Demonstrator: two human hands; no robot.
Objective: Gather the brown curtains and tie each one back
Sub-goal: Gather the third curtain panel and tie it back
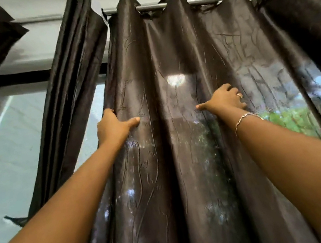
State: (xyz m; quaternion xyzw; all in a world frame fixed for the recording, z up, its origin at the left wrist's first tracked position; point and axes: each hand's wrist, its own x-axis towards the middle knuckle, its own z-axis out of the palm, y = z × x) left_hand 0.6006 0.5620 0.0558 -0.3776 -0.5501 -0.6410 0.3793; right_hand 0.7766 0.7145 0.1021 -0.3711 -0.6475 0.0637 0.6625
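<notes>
Two bare forearms reach up and forward, each hand set against the spread brown curtain panel (190, 137) at the same height, presumably so its width can be drawn together evenly. Left hand (113, 125): fingers curled round the panel's left edge with the thumb pressed on the face, pinching the fabric. Right hand (224, 99), with ring and a chain bracelet (243, 119): fingers hooked into a fold, thumb out flat; it appears to grip the cloth, though the closure is partly hidden. Panel: glossy, thin enough to show daylight and greenery, faintly embossed, hanging in broad pleats from the metal rod (162, 5). Farther left, a second curtain (76, 89) hangs already bunched beside the window (10, 147); no tie-back is visible.
</notes>
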